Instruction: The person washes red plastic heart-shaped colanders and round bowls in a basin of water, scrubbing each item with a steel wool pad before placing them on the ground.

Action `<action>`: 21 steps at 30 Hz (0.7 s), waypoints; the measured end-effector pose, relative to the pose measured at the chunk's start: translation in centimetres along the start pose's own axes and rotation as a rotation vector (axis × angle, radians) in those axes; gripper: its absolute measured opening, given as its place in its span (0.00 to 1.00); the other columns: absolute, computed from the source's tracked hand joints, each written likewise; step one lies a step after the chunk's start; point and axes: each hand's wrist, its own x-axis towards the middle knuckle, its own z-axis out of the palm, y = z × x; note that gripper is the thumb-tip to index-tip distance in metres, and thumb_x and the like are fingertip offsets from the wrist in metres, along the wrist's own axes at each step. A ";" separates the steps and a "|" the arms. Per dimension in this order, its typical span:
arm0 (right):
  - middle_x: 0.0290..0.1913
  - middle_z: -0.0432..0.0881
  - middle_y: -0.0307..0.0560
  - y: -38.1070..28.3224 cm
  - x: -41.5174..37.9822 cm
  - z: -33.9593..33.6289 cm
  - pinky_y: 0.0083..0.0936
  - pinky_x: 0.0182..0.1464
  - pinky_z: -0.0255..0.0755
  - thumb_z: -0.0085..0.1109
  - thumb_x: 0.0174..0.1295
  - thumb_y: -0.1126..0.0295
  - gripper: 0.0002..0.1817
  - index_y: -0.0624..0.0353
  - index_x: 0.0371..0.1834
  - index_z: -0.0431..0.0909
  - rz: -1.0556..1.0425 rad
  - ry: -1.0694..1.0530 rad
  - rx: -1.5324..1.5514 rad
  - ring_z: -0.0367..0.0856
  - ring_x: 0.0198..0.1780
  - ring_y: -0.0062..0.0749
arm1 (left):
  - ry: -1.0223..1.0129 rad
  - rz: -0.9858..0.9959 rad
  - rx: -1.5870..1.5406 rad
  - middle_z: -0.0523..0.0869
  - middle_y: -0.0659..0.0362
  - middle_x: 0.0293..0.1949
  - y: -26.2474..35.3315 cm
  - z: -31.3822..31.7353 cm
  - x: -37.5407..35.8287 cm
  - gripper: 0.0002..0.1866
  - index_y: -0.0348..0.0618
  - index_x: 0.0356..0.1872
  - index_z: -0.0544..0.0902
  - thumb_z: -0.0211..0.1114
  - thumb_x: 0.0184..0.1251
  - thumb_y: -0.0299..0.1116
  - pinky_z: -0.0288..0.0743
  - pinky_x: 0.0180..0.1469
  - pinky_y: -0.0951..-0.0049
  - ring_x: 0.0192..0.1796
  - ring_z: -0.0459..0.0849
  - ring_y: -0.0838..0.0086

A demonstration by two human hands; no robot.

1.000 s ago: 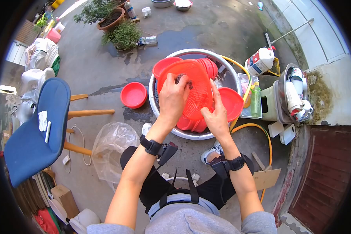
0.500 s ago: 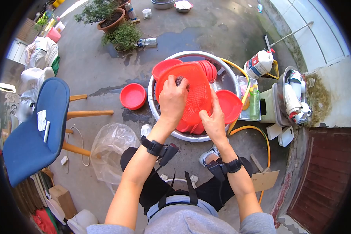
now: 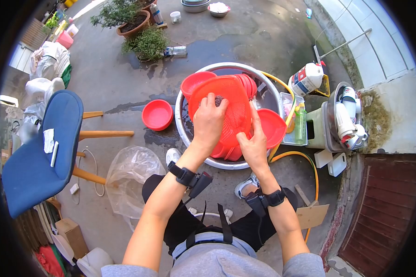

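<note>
A red perforated basket [image 3: 238, 97] is held tilted over a large metal basin [image 3: 180, 121]. My left hand [image 3: 209, 122] is closed around a dark scouring pad [image 3: 218, 99] and presses it against the inside of the basket. On the near right side, my right hand [image 3: 255, 144] grips the basket's rim, thumb on the inner face and fingers along the edge. Around the basket in the basin lie a red bowl [image 3: 198, 83] at the far left, another red basket [image 3: 271, 127] at the right, and several stacked red pieces [image 3: 247, 84] behind.
A red bowl [image 3: 157, 115] sits on the ground left of the basin. A blue chair [image 3: 44, 157] and a clear plastic bag [image 3: 133, 177] are further left. To the right are a yellow hose [image 3: 305, 155], a tray with a green bottle [image 3: 300, 124], and a white jug [image 3: 306, 77].
My left hand and the scouring pad have slid slightly right and down across the basket. The basket has shifted a little right; my right hand keeps its grip on the rim.
</note>
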 end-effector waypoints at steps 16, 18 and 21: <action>0.70 0.67 0.52 2.0 1.9 -2.7 0.32 0.67 0.65 0.53 0.54 0.83 0.43 0.50 0.76 0.52 -0.030 0.182 -0.010 0.70 0.67 0.42 | 0.245 -0.596 -0.827 0.81 0.58 0.39 -3.5 -3.6 2.8 0.13 0.41 0.47 0.75 0.66 0.66 0.32 0.75 0.40 0.73 0.37 0.80 0.76; 0.69 0.68 0.54 2.1 2.1 -2.9 0.31 0.66 0.66 0.53 0.55 0.82 0.43 0.49 0.76 0.52 -0.052 0.196 -0.005 0.71 0.66 0.42 | 0.253 -0.586 -0.896 0.80 0.63 0.40 -3.6 -3.2 2.7 0.14 0.41 0.49 0.75 0.66 0.66 0.30 0.75 0.41 0.80 0.38 0.78 0.83; 0.64 0.72 0.56 2.7 2.4 -3.9 0.29 0.62 0.69 0.54 0.57 0.80 0.39 0.55 0.74 0.54 -0.011 0.272 -0.031 0.76 0.61 0.39 | 0.206 -0.592 -0.955 0.80 0.62 0.40 -3.2 -3.3 2.6 0.14 0.41 0.50 0.75 0.66 0.66 0.29 0.75 0.41 0.81 0.39 0.78 0.83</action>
